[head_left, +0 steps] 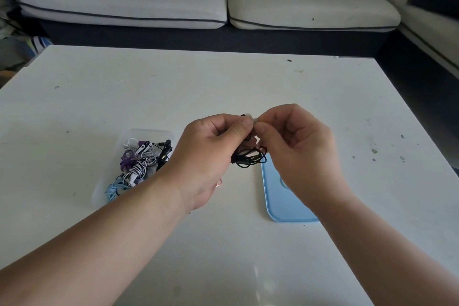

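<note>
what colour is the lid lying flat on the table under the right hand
Light blue lid, seen in the head view.

A white table (124,97) stands before a pale corner sofa (173,0) with dark piping, in soft daylight.

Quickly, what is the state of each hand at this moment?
Left hand: closed, holding the coiled black cable.
Right hand: closed, pinching a small white piece at the top of the cable.
</note>
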A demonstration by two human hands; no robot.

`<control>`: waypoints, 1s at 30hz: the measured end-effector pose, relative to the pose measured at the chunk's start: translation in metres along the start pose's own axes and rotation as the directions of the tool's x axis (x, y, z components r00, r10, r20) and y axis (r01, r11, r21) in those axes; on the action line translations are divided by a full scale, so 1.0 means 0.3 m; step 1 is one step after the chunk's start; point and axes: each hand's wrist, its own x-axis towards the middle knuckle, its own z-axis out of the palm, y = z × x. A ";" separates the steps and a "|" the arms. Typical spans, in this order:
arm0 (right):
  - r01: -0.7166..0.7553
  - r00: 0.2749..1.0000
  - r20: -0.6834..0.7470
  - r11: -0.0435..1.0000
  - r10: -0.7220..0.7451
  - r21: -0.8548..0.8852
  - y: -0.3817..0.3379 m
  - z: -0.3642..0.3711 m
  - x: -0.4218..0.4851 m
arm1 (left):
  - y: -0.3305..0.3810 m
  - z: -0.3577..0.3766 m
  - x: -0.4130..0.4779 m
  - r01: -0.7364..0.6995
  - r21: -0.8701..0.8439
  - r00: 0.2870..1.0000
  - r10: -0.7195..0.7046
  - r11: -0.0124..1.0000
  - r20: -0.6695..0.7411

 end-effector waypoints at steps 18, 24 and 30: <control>-0.008 0.999 -0.049 0.992 0.014 0.122 0.016 0.031 -0.010 | 0.006 0.006 -0.008 0.062 -0.012 0.998 -0.062 0.998 -0.028; -0.026 0.994 -0.100 0.993 0.037 0.117 0.008 0.025 -0.013 | 0.007 -0.002 -0.007 0.033 0.002 0.999 -0.033 0.999 0.001; -0.035 0.998 -0.046 0.981 0.045 0.191 -0.001 0.009 -0.010 | 0.003 -0.018 -0.002 0.008 -0.014 1.000 -0.008 1.000 0.027</control>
